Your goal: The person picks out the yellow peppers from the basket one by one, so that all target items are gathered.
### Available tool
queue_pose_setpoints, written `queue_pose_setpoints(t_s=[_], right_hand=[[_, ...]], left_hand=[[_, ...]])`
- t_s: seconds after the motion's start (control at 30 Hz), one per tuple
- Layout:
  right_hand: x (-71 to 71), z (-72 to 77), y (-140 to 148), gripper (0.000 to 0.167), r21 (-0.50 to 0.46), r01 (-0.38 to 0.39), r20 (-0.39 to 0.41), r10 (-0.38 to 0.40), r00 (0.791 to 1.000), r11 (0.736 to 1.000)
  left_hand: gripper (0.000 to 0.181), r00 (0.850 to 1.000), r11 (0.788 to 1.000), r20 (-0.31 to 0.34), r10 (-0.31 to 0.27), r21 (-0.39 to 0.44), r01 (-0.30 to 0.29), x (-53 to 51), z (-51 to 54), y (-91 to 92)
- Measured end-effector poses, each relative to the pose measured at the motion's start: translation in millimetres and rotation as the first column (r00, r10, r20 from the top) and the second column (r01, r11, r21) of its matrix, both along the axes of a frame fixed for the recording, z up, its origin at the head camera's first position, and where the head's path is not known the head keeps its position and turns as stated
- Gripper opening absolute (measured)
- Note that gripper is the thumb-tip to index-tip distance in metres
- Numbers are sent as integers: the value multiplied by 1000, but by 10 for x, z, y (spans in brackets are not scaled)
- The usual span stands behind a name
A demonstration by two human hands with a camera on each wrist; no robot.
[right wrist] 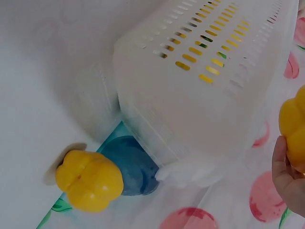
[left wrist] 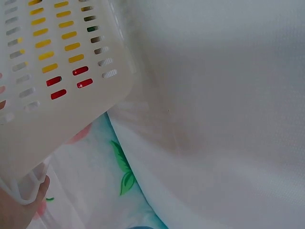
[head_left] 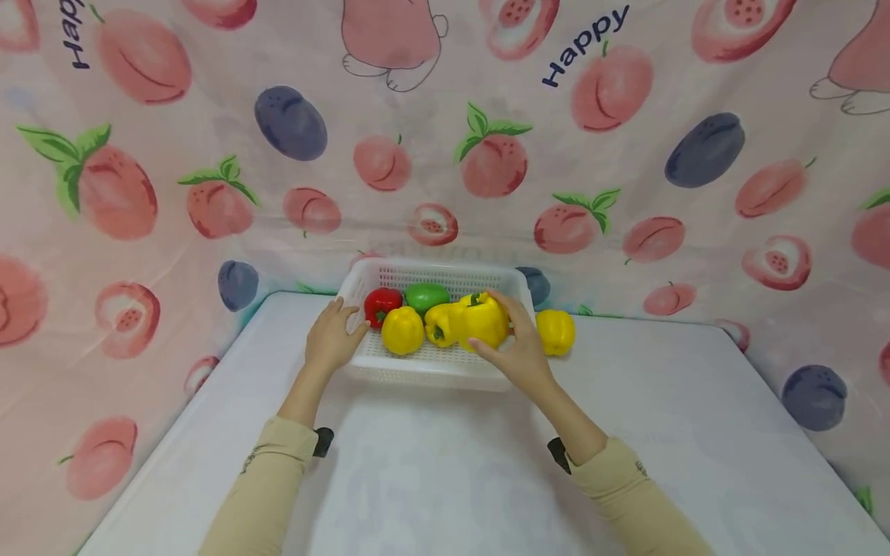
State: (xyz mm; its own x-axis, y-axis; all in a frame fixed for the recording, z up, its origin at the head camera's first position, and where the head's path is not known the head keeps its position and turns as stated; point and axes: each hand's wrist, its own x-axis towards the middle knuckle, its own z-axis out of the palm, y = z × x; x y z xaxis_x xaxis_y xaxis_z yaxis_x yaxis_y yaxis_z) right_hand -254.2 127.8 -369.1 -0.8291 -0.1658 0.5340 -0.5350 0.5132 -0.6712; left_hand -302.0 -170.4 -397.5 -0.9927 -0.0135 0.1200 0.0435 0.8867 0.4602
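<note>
A white plastic basket (head_left: 431, 371) with slotted sides stands at the far end of the white table. My left hand (head_left: 332, 337) grips its left rim, thumb toward the inside; the left wrist view catches only part of that hand (left wrist: 19, 210). Above the basket's right part, my right hand (head_left: 520, 351) holds a yellow bell pepper (head_left: 487, 323) between thumb and fingers, also seen in the right wrist view. In the basket lie a red bell pepper (head_left: 382, 305), two more yellow bell peppers, one at left (head_left: 402, 332), one partly hidden (head_left: 438, 320), and a smooth green oval piece (head_left: 427, 296).
Another yellow bell pepper (head_left: 556, 333) sits on the table just right of the basket. Behind the table (head_left: 431, 479) hangs a fruit-print cloth (head_left: 431, 116), which also runs along its left and right sides.
</note>
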Motion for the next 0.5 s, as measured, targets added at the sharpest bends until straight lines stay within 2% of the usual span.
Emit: queue_pose_setpoints(t_s=[0.5], right_hand=[[173, 32, 201, 69, -6, 35, 14, -35, 999, 999]], left_hand=[[51, 1000, 1000, -5, -3, 8, 3, 13, 12, -5]])
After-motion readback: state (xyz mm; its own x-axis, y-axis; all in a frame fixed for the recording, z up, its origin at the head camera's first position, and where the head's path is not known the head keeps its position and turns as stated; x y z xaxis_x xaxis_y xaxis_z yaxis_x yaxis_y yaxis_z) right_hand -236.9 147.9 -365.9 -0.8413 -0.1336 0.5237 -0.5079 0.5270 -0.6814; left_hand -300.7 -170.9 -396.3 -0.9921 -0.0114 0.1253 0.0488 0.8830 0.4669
